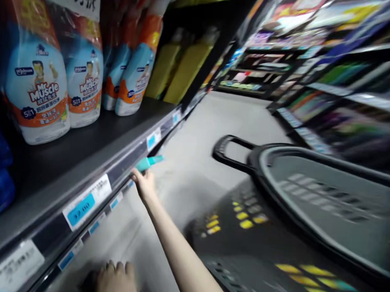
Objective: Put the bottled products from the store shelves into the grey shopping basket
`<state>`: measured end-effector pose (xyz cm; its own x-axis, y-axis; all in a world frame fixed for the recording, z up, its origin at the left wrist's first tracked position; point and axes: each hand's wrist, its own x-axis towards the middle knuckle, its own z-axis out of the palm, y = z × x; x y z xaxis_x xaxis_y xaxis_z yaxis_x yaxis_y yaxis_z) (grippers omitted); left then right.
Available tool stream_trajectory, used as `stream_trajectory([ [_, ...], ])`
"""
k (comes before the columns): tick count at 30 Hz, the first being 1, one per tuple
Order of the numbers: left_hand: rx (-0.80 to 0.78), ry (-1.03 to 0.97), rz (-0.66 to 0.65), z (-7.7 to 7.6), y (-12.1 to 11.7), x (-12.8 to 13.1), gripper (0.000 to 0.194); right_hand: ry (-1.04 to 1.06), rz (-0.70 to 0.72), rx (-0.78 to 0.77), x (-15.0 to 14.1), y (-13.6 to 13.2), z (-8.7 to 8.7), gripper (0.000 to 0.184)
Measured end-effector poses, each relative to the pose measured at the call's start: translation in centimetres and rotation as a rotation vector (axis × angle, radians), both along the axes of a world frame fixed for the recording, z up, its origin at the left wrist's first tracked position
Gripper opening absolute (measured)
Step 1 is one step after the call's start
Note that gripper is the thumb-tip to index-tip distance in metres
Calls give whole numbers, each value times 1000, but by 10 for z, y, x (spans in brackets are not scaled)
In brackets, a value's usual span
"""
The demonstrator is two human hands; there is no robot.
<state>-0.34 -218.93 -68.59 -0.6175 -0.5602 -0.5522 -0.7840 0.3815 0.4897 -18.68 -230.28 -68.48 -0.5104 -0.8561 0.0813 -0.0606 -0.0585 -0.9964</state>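
Note:
My right hand (143, 183) reaches forward along the edge of the shelf (92, 175), its fingers closed on a small teal object (150, 162) that sticks out just below the price rail. At the bottom edge of the view my left hand (116, 281) sits low under the same shelf. Its knuckles are up and its fingers curl down over something dark that I cannot make out. A black shopping basket (325, 214) with a long handle (229, 150) stands to the right of my right arm.
Orange and blue Mr Muscle cleaner bottles (37, 90) stand on the shelf at left, with yellow bottles (186, 69) further along. Blue price tags (82, 210) line the rail. The grey aisle floor (235, 117) runs ahead between blurred shelves (341, 92) at right.

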Motion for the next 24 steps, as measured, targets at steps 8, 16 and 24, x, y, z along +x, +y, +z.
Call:
stream_trajectory([
  [8,555,357,-491,59,52,18,24,-478,78,-178,40,237,66,49],
  [16,1218,645,-486,25,116,6,63,-676,130,-436,66,314,114,38],
  [24,1037,853,-227,-15,110,17,67,-670,343,-462,63,309,108,42],
])
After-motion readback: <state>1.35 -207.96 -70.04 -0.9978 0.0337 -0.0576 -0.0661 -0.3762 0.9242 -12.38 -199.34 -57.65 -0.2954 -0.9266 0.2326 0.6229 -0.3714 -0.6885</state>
